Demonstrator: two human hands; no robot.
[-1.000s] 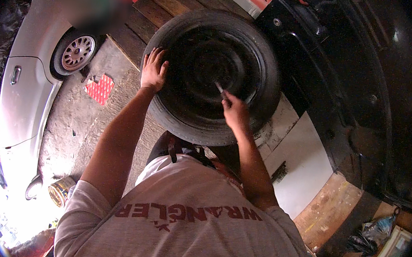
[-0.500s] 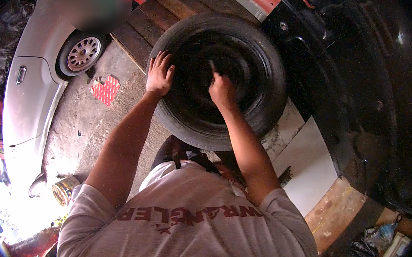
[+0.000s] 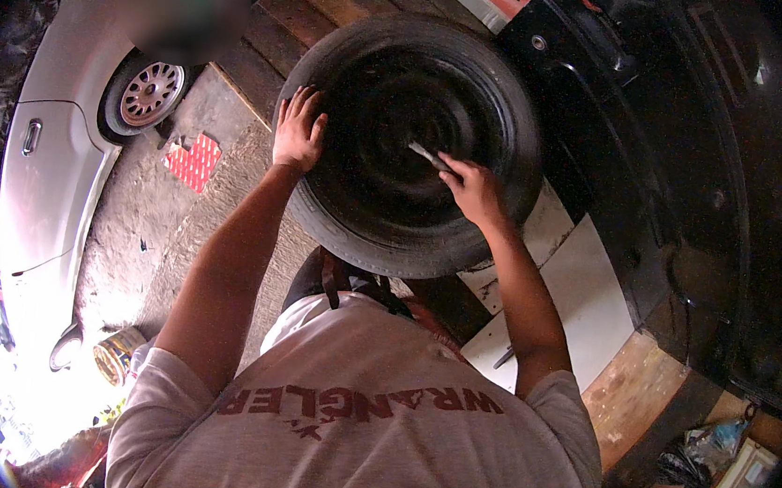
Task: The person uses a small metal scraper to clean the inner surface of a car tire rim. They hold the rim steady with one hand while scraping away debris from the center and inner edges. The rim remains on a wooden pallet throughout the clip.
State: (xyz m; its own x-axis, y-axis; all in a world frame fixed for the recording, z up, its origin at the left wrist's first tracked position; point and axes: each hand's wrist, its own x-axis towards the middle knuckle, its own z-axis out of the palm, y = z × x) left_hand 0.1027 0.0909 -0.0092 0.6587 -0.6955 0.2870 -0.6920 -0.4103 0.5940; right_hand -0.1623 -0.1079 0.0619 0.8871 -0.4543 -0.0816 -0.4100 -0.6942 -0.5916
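Observation:
A large black tire (image 3: pixel 319 204) with a dark wheel rim (image 3: pixel 375 163) inside it lies in front of me. My left hand (image 3: pixel 299 132) rests on the tire's left side, fingers stretched out and lying flat. In my right hand (image 3: pixel 478 194) is a small hand tool (image 3: pixel 433 158) with a dark handle and a pale, flat tip; its exact kind is too small to tell. The tip points left over the middle of the rim. Whether it touches the rim I cannot tell, as the inside is very dark.
A silver car (image 3: pixel 60 165) stands at the left, near a red patterned scrap (image 3: pixel 194 161) on the floor. Dark wooden planks (image 3: pixel 291 13) lie behind the tire. Black body panels (image 3: pixel 661 176) fill the right side, with a white board (image 3: pixel 584 291) below. A can (image 3: pixel 117 356) sits at lower left.
My right hand has moved right and toward me from the rim's middle, and the tool in it now shows more plainly. My left hand stays on the tire's left side.

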